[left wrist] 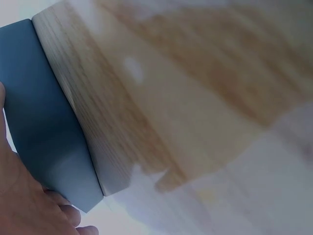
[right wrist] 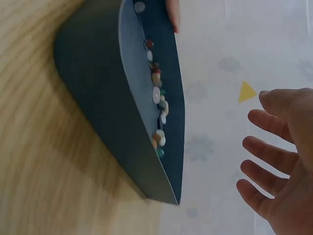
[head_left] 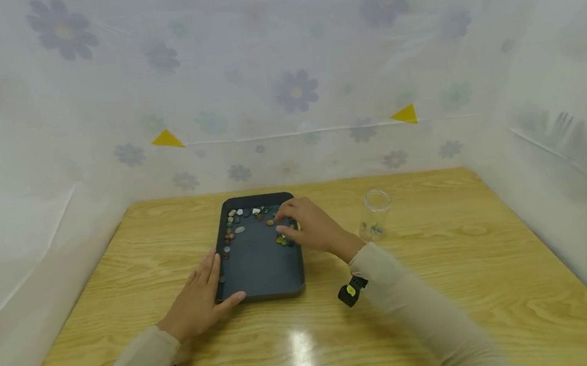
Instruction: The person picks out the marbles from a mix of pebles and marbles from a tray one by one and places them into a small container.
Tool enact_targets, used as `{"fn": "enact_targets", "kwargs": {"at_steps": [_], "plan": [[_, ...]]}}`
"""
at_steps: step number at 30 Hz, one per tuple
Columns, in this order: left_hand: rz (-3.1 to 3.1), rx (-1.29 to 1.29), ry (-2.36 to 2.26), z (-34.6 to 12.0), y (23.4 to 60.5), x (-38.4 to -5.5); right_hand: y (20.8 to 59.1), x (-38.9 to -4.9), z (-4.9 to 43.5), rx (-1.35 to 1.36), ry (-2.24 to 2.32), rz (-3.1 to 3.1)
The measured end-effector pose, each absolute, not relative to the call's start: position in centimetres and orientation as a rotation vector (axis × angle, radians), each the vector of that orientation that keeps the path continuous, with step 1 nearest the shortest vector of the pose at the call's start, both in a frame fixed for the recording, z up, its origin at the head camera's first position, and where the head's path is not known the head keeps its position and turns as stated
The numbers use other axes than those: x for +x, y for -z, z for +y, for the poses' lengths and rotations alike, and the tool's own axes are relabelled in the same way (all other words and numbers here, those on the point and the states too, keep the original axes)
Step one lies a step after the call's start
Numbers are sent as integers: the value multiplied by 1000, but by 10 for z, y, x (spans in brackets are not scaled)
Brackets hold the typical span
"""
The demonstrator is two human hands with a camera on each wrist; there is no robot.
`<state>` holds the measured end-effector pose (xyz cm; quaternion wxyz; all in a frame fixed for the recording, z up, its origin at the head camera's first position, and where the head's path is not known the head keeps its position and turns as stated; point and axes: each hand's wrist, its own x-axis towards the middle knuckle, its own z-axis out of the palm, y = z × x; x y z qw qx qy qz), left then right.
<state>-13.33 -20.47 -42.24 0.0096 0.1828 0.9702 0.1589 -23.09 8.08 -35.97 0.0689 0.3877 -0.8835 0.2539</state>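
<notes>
A dark blue-grey tray (head_left: 261, 268) lies on the table with small polished stones (head_left: 239, 230) along its left, far and right sides. My left hand (head_left: 196, 301) rests against its near left corner, fingers straight along the left wall and thumb at the near rim. In the left wrist view, fingertips show beside the tray wall (left wrist: 54, 117). My right hand (head_left: 313, 225) hovers over the tray's right side, above a small cluster of stones (head_left: 282, 240). Its fingers are loosely bent and spread, with nothing between them in the right wrist view (right wrist: 288, 156).
Right of the tray, behind my right wrist, stands a clear jar (head_left: 377, 201) with a few stones at its bottom. The wooden table (head_left: 441, 286) is bounded by white flowered sheets (head_left: 262, 80) at the back and sides.
</notes>
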Motion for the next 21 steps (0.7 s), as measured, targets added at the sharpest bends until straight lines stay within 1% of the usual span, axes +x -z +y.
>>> {"fn": "enact_targets", "kwargs": {"at_steps": [4,9,21], "plan": [[3041,587,-491,-203,422,-134,369,-230,63,1197,-689,-2681],[3062,616,-473,-203,420,-135,384,-232,45,1150,-594,-2784],[3058,595,-470,-205,421,-134,404,-229,3,1129,-687,-2853]]}}
